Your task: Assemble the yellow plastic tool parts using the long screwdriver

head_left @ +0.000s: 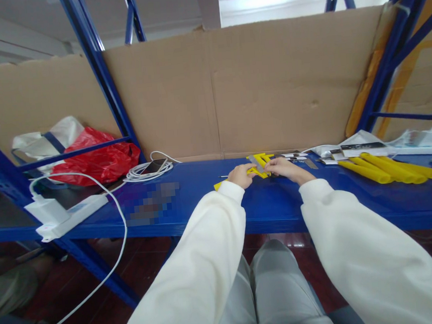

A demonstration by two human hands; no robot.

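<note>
My left hand (241, 175) and my right hand (284, 167) meet over a blue shelf (204, 203), both in white sleeves. Between them is a yellow utility knife (259, 167) with a grey metal blade strip showing on top. The left hand's fingers are curled round the knife's near end. My right hand's fingers pinch the knife's other end from the right. More yellow knife parts (264, 157) lie just behind the hands.
Several yellow handles (386, 169) lie in a row to the right, with packets and small blades (345, 149) behind. At the left are a phone on a coiled white cable (149, 169), a power strip with charger (67, 215), and a red bag (98, 159). A cardboard wall (232, 90) backs the shelf.
</note>
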